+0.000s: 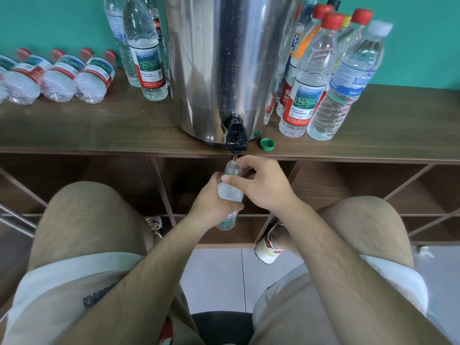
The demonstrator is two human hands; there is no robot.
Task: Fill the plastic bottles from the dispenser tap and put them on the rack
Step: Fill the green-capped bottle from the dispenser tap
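Brown wooden rack top [99, 125] spanned the view, with open compartments beneath it. Centre: a steel dispenser [224, 58] stood on it, its black tap [236, 138] overhanging the near edge. Just right of the tap, a green cap [267, 144] lay open side up near the edge. A second green cap [256, 133] showed partly behind the tap, by the dispenser's base. Far left: red-capped bottles [57, 75] lay on their sides in a row, bases toward the near edge. Left of the dispenser, clear bottles [149, 53] stood upright. Right of it stood a tight cluster of bottles [313, 78], mostly red-capped, with a white-capped bottle [348, 80] at its right end.
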